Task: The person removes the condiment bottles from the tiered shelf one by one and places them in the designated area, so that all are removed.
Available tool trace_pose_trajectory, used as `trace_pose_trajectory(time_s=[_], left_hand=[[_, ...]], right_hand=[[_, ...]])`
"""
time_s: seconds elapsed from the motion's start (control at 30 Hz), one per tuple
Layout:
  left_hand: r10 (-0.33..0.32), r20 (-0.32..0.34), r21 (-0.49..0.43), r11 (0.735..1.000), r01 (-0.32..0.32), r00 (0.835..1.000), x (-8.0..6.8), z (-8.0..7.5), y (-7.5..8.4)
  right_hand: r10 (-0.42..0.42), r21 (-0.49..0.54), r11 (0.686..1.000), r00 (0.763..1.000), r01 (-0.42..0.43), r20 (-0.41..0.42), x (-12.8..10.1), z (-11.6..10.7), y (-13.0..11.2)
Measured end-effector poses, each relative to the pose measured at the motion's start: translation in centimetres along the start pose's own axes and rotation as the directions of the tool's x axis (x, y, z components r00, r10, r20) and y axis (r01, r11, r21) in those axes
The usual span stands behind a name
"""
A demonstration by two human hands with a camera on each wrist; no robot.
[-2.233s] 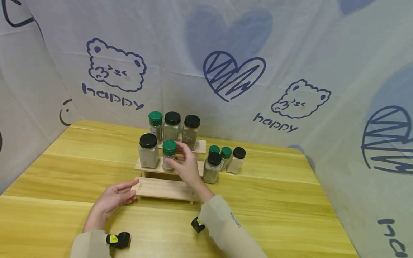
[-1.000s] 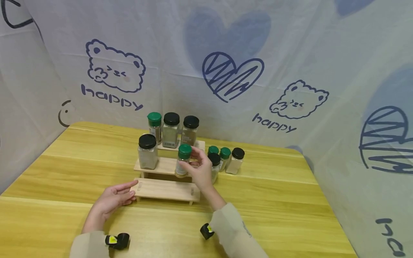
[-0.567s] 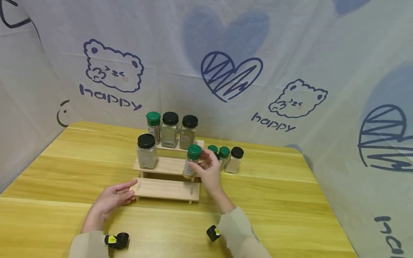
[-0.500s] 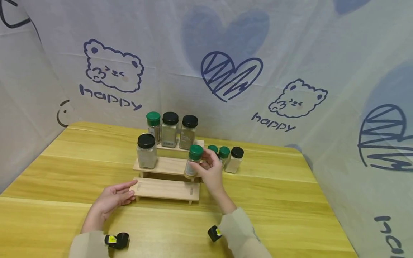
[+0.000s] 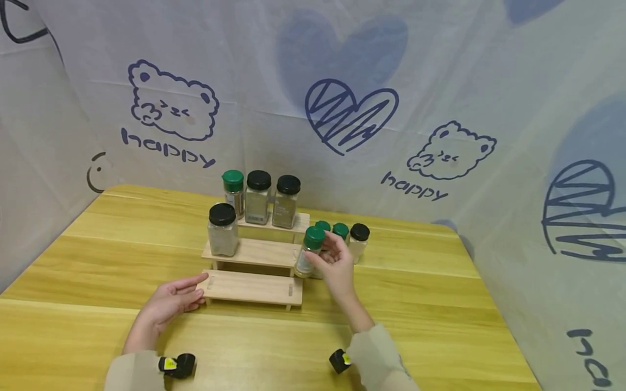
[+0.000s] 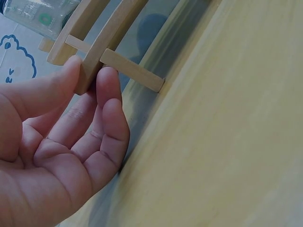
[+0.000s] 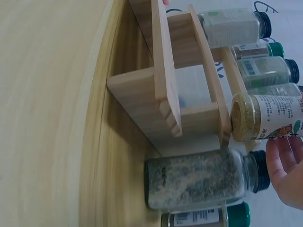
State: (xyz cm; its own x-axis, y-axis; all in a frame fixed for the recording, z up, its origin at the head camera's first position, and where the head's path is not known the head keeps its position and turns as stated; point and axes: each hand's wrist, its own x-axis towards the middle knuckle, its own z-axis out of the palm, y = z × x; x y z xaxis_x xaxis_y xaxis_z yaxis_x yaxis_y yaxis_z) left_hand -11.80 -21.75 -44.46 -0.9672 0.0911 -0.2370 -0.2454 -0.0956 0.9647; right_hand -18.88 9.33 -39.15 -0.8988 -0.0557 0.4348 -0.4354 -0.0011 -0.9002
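My right hand (image 5: 339, 266) grips a green-capped spice jar (image 5: 308, 255) by its upper part, at the right end of the middle shelf of a three-step wooden rack (image 5: 249, 285). In the right wrist view the jar's base (image 7: 245, 118) shows a tan spice close to the shelf's end; touching or apart, I cannot tell. My left hand (image 5: 168, 304) holds the left end of the lowest shelf, thumb and fingers on either side of the board (image 6: 92, 71) in the left wrist view. A black-capped jar (image 5: 223, 236) stands at the middle shelf's left end.
On the top shelf stand a green-capped jar (image 5: 234, 190) and two black-capped jars (image 5: 257, 201). Right of the rack, several jars stand on the table, among them a black-capped jar (image 7: 199, 179) partly hidden in the head view. A printed cloth (image 5: 264, 130) hangs behind.
My right hand has carried the green-capped jar from the middle of the second shelf rightward to that shelf's right end. My left hand has stayed on the lowest shelf.
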Motion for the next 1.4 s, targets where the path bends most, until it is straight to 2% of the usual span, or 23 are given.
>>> trace_pose_trajectory(time_s=[0.27, 0.53, 0.67, 1.0, 1.4], left_hand=[[-0.005, -0.014, 0.026, 1.000, 0.005, 1.000, 0.1, 0.1, -0.1], [0.001, -0.002, 0.010, 1.000, -0.001, 1.000, 0.0, 0.0, -0.1], [0.008, 0.008, -0.013, 1.000, -0.008, 1.000, 0.0, -0.1, -0.1], [0.006, 0.015, -0.024, 1.000, -0.006, 1.000, -0.1, -0.1, -0.1], [0.003, -0.004, 0.009, 1.000, -0.003, 1.000, -0.1, 0.1, 0.0]], right_hand=[[0.006, -0.015, 1.000, 0.999, -0.006, -0.052, -0.3, -1.5, 0.2], [0.011, -0.024, 1.000, 0.998, -0.013, -0.069, -0.5, -3.3, 0.1], [-0.013, -0.031, 0.999, 0.997, 0.010, -0.078, -0.7, -4.3, 0.1], [-0.009, -0.053, 0.999, 0.995, 0.004, -0.096, -0.3, -6.7, 2.1], [0.073, -0.079, 0.994, 0.995, -0.078, -0.065, 0.1, -6.8, 1.4]])
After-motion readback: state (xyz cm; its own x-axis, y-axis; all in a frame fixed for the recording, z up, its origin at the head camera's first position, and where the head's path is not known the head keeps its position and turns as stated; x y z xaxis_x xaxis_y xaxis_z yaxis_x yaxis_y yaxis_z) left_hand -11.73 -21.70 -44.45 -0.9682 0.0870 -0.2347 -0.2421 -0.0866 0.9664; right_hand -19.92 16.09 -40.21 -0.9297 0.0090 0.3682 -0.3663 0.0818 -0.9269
